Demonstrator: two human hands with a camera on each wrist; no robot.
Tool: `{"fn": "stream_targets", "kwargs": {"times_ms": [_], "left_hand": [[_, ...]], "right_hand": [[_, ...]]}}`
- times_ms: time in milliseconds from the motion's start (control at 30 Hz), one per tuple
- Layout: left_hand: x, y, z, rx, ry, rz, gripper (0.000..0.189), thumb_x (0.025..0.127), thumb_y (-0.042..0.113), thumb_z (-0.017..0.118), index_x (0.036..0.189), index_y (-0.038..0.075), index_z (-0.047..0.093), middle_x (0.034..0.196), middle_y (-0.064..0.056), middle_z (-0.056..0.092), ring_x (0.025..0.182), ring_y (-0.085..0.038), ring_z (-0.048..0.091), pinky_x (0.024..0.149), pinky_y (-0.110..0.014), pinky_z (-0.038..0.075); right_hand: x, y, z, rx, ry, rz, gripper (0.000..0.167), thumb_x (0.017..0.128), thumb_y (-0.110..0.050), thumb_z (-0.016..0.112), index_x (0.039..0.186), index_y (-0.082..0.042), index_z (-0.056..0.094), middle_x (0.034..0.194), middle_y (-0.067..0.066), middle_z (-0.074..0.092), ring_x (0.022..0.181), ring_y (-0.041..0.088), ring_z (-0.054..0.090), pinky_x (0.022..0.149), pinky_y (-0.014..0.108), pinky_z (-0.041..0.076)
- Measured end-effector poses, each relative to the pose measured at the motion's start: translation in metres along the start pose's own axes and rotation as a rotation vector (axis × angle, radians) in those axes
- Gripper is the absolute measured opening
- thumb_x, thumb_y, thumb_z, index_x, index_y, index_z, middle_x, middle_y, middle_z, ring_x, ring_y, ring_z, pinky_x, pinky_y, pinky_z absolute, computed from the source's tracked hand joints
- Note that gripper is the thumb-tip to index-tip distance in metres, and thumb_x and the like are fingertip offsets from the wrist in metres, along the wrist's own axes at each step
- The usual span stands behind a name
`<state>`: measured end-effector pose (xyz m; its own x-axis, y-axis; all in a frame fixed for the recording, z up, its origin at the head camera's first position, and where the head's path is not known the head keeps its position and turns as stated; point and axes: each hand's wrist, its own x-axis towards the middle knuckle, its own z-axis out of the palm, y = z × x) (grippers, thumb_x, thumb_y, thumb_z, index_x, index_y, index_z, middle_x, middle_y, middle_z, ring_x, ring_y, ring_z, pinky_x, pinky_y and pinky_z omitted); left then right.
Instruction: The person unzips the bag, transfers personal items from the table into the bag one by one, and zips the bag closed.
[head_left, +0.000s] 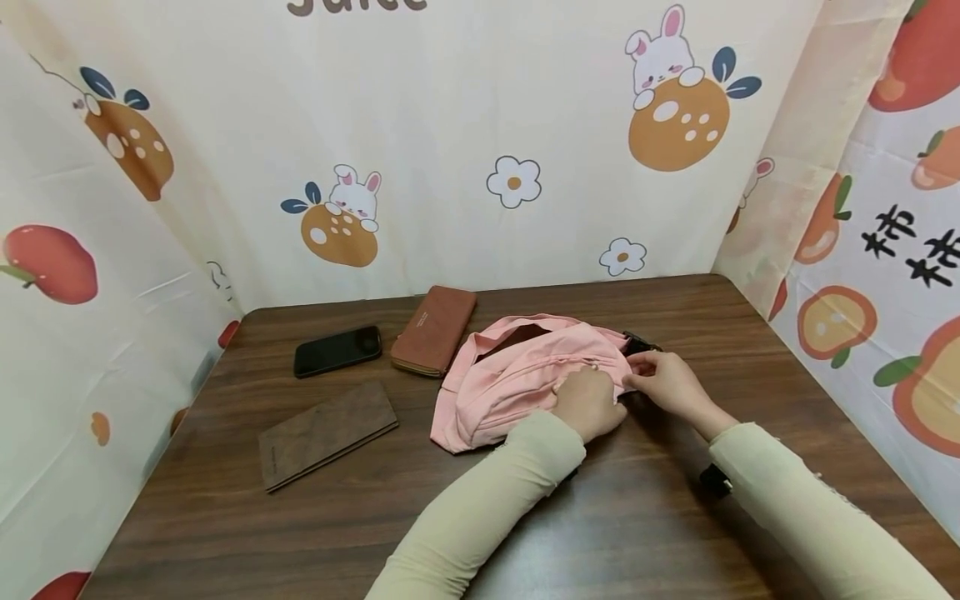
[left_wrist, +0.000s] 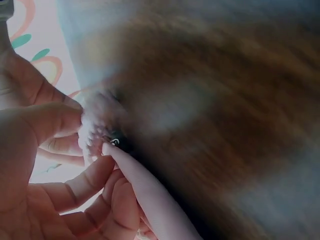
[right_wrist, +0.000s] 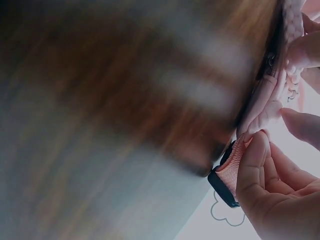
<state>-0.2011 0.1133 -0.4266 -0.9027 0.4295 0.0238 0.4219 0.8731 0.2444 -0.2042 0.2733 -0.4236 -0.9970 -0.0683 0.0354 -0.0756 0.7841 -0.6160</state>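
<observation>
A pink waist bag (head_left: 517, 367) lies on the table in the head view. My left hand (head_left: 588, 402) grips its front near the right end; the left wrist view shows these fingers (left_wrist: 100, 200) curled at the pink fabric's edge. Just to the right, my right hand (head_left: 671, 385) pinches the bag's end. In the right wrist view, that hand's thumb and fingers (right_wrist: 257, 160) hold pink ribbed webbing next to a black buckle (right_wrist: 223, 186). The far side of the bag's end is hidden by the hands.
Left of the bag lie a reddish-brown zip wallet (head_left: 438, 329), a black phone (head_left: 337, 351) and a flat dark-brown wallet (head_left: 326, 433). Another black buckle piece (head_left: 715, 480) shows beside the right sleeve. Printed curtains (head_left: 450, 125) stand around the table (head_left: 630, 517).
</observation>
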Motion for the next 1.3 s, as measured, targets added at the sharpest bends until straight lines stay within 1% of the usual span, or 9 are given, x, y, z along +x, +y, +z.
{"fn": "stream_targets", "kwargs": {"times_ms": [133, 267, 400, 500, 667, 900, 1067, 1200, 1300], "left_hand": [[0.000, -0.001, -0.003, -0.026, -0.023, 0.006, 0.014, 0.082, 0.030, 0.071, 0.079, 0.017, 0.069, 0.091, 0.002, 0.070, 0.082, -0.016, 0.066, 0.062, -0.029, 0.050], [0.000, -0.005, -0.008, -0.079, -0.039, 0.009, 0.020, 0.082, 0.028, 0.070, 0.069, 0.017, 0.061, 0.079, 0.004, 0.067, 0.072, -0.013, 0.063, 0.059, -0.027, 0.047], [0.002, -0.010, -0.013, -0.154, -0.053, 0.029, 0.034, 0.084, 0.024, 0.068, 0.058, 0.017, 0.047, 0.060, 0.006, 0.050, 0.058, -0.010, 0.050, 0.054, -0.024, 0.038], [0.004, -0.013, -0.017, -0.221, -0.078, 0.015, 0.040, 0.086, 0.023, 0.066, 0.056, 0.017, 0.040, 0.055, 0.007, 0.037, 0.052, -0.010, 0.039, 0.050, -0.023, 0.032], [0.006, -0.018, -0.022, -0.304, -0.125, -0.020, 0.043, 0.090, 0.026, 0.063, 0.055, 0.017, 0.040, 0.052, 0.007, 0.033, 0.046, -0.009, 0.032, 0.046, -0.023, 0.028], [0.007, -0.028, -0.033, -0.464, -0.159, -0.015, 0.048, 0.090, 0.020, 0.065, 0.047, 0.017, 0.044, 0.041, 0.010, 0.037, 0.038, -0.004, 0.029, 0.041, -0.019, 0.024], [0.007, -0.037, -0.045, -0.529, -0.177, 0.009, 0.043, 0.087, 0.015, 0.068, 0.046, 0.013, 0.054, 0.042, 0.010, 0.043, 0.040, -0.003, 0.033, 0.044, -0.017, 0.027], [0.007, -0.048, -0.050, -0.564, -0.185, -0.001, 0.030, 0.086, 0.018, 0.071, 0.060, 0.005, 0.070, 0.050, 0.005, 0.057, 0.046, -0.003, 0.045, 0.049, -0.017, 0.036], [0.006, -0.057, -0.052, -0.589, -0.173, -0.014, 0.022, 0.085, 0.019, 0.073, 0.070, 0.003, 0.075, 0.052, 0.006, 0.059, 0.049, -0.003, 0.048, 0.050, -0.017, 0.039]], "right_hand": [[-0.001, 0.002, 0.000, 0.004, 0.003, 0.004, 0.034, 0.087, -0.012, 0.071, 0.114, 0.008, 0.066, 0.093, 0.016, 0.071, 0.083, 0.020, 0.064, 0.070, 0.030, 0.048], [-0.001, 0.003, 0.000, 0.004, 0.005, 0.006, 0.034, 0.087, -0.013, 0.071, 0.114, 0.008, 0.066, 0.094, 0.017, 0.071, 0.082, 0.018, 0.064, 0.070, 0.029, 0.048], [0.000, 0.004, 0.000, 0.001, 0.009, 0.005, 0.035, 0.087, -0.014, 0.071, 0.113, 0.008, 0.066, 0.092, 0.016, 0.071, 0.080, 0.017, 0.061, 0.068, 0.028, 0.047], [0.001, 0.003, 0.000, -0.013, 0.014, 0.008, 0.034, 0.087, -0.016, 0.072, 0.112, 0.007, 0.067, 0.089, 0.014, 0.069, 0.077, 0.017, 0.058, 0.067, 0.028, 0.045], [0.005, 0.000, 0.000, -0.046, 0.026, 0.024, 0.034, 0.087, -0.018, 0.071, 0.110, 0.007, 0.069, 0.090, 0.015, 0.071, 0.077, 0.018, 0.058, 0.068, 0.029, 0.045], [0.010, -0.002, 0.000, -0.028, 0.025, 0.059, 0.030, 0.087, -0.018, 0.069, 0.104, 0.007, 0.072, 0.092, 0.017, 0.073, 0.073, 0.016, 0.056, 0.064, 0.028, 0.044], [0.013, -0.002, -0.001, -0.008, 0.025, 0.078, 0.027, 0.087, -0.016, 0.069, 0.100, 0.006, 0.072, 0.086, 0.013, 0.072, 0.072, 0.015, 0.054, 0.064, 0.027, 0.044], [0.015, 0.001, -0.001, 0.000, 0.021, 0.079, 0.024, 0.088, -0.015, 0.068, 0.099, 0.006, 0.073, 0.079, 0.008, 0.070, 0.069, 0.013, 0.054, 0.062, 0.027, 0.044], [0.016, 0.002, -0.002, 0.001, 0.017, 0.080, 0.024, 0.087, -0.016, 0.069, 0.099, 0.005, 0.073, 0.076, 0.006, 0.071, 0.067, 0.010, 0.054, 0.061, 0.026, 0.044]]}}
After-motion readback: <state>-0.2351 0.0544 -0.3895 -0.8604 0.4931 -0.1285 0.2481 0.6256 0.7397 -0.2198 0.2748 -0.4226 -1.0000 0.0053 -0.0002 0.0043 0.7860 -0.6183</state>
